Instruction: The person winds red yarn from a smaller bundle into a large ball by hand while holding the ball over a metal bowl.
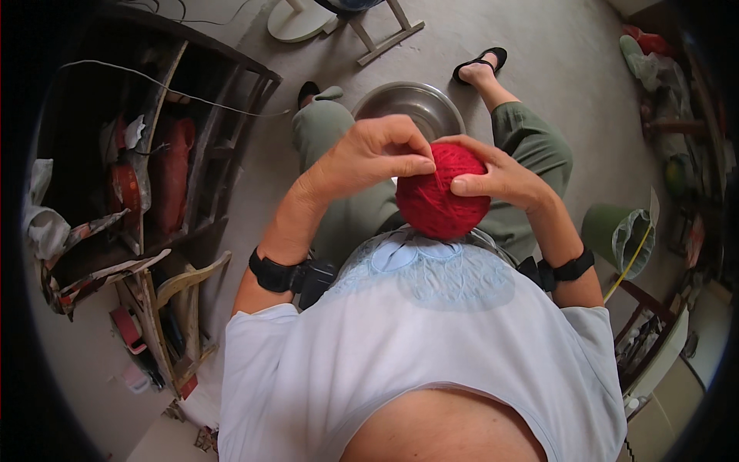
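Note:
A round ball of red yarn [446,204] is held up in front of my body, above my lap. My right hand [504,175] wraps its upper right side, with the thumb pressed on the front and the fingers over the top. At the ball's upper left, my left hand [377,154] is closed in a pinch, thumb and forefinger tips together against the yarn. The strand between those fingertips is too fine to make out clearly. Black straps with dark boxes circle both forearms.
A metal basin [443,104] stands on the floor between my feet, partly hidden by my hands. Dark wooden shelving [208,154] holding red items is on the left. To the right are a green lined bin [604,231] and cluttered shelves. A white round base [296,23] is ahead.

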Tool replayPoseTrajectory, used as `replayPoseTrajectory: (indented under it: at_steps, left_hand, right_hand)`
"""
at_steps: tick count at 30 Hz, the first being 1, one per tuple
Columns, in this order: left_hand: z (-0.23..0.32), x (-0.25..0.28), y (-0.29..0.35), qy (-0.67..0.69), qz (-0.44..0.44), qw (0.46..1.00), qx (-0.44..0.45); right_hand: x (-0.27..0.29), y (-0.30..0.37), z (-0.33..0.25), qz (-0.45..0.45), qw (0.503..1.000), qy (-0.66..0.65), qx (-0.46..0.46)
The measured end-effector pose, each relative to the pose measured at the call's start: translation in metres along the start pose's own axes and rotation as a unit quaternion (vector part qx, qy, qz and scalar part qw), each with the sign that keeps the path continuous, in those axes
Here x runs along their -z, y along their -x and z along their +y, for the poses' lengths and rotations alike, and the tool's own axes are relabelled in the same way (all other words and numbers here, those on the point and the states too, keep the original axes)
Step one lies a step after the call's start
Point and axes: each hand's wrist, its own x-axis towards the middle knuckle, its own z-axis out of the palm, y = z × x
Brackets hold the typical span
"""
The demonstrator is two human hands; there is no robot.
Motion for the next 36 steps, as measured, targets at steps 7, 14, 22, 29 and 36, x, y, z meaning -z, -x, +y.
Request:
replayPoseTrajectory:
  at_steps: [7,14,22,29,36]
  left_hand:
    - [-0.018,-0.004,0.012,0.03,0.024,0.997,0.073]
    - [-0.017,0.004,0.007,0.039,0.014,0.993,0.106]
    - [-0.044,0.017,0.004,0.06,0.103,0.99,0.075]
    - [-0.049,-0.006,0.028,0.054,0.007,0.981,0.186]
    - [0.014,-0.005,0.028,0.0,-0.098,0.976,0.192]
  right_hand:
    - [-0.006,0.011,0.037,-0.004,0.998,0.027,0.049]
    - [-0.017,0.014,0.038,0.047,0.993,0.067,0.08]
    - [0.007,0.004,0.013,0.019,0.952,-0.252,0.174]
    - [0.02,-0.012,-0.018,0.133,0.877,-0.375,0.27]
    - [0.02,-0.026,-0.004,0.313,0.917,0.041,0.243]
